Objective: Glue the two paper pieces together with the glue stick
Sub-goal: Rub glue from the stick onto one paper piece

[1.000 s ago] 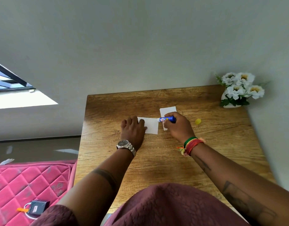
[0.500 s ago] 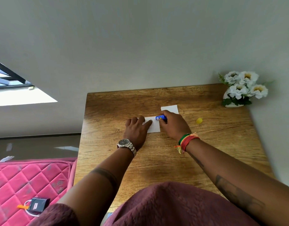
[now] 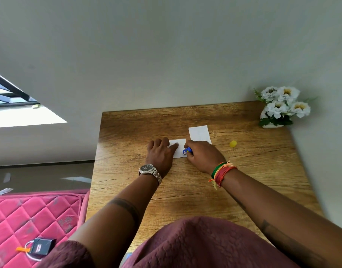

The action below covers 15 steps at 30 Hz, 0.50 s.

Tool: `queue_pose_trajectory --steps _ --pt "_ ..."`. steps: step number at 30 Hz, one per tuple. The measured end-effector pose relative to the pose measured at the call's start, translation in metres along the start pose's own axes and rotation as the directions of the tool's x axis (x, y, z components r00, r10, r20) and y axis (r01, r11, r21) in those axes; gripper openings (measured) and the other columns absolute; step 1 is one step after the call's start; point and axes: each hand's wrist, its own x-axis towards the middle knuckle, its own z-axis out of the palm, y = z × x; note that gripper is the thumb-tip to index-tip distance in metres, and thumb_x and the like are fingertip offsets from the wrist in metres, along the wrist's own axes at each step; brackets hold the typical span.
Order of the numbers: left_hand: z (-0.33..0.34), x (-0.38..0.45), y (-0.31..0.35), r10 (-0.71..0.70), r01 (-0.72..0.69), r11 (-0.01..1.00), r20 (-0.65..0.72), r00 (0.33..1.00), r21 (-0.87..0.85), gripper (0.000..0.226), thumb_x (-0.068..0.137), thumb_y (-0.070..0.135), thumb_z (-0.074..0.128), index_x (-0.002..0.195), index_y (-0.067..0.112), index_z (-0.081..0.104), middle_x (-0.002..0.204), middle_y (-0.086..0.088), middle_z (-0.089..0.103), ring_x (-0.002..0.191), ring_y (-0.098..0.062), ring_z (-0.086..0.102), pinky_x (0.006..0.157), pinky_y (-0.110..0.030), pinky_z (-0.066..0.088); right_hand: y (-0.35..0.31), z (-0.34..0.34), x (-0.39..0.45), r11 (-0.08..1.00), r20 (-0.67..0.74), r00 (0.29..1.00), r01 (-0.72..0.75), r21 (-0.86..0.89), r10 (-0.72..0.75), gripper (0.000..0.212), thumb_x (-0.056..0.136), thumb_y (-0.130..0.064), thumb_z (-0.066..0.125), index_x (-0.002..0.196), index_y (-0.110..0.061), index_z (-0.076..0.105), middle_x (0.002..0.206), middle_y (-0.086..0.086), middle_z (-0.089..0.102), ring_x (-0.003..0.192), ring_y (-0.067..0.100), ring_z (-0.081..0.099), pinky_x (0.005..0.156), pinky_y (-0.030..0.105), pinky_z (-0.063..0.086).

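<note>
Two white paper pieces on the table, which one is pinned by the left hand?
The nearer white paper piece, with the left hand's fingers on it and the blue glue stick against it. The farther white paper piece lies untouched.

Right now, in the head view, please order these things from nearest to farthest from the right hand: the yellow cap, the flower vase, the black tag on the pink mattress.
From the right hand:
1. Yellow cap, on the table just to its right.
2. Flower vase, at the table's far right corner.
3. Black tag, on the pink mattress far left, off the table.
</note>
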Motion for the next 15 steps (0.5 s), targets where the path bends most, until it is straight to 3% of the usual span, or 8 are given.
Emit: queue_pose_trajectory --steps 3,9,15 --pt "-0.001 0.001 0.001 0.006 -0.006 1.0 -0.034 0.999 0.014 0.037 0.094 0.03 0.059 0.13 0.031 0.068 0.114 -0.007 0.061 0.1 -0.033 0.058 0.088 -0.045 0.044 -0.002 -0.001 -0.004 0.998 0.0 0.999 -0.034 0.051 0.034 0.028 0.094 -0.029 0.059 0.121 -0.021 0.065 0.112 0.007 0.073 0.098 0.026 0.067 0.078 0.035 0.055" --pt "-0.004 -0.001 0.006 -0.021 0.023 0.999 -0.067 0.998 0.024 0.026 0.087 0.035 0.071 0.111 0.026 0.075 0.124 -0.011 0.055 0.104 -0.034 0.054 0.087 -0.046 0.044 0.012 -0.009 -0.012 0.928 -0.051 0.98 -0.167 0.333 0.195 0.024 0.091 -0.026 0.068 0.114 -0.022 0.07 0.108 0.002 0.07 0.089 0.016 0.059 0.074 0.025 0.045" --pt "0.0 0.003 0.011 -0.062 0.065 0.997 -0.074 0.995 0.042 0.035 0.082 0.047 0.076 0.099 0.017 0.072 0.118 -0.012 0.058 0.1 -0.034 0.054 0.085 -0.046 0.042 0.02 -0.009 -0.014 0.87 -0.073 0.961 -0.206 0.448 0.265 0.023 0.089 -0.021 0.069 0.111 -0.023 0.072 0.108 0.001 0.07 0.092 0.017 0.062 0.076 0.024 0.046"
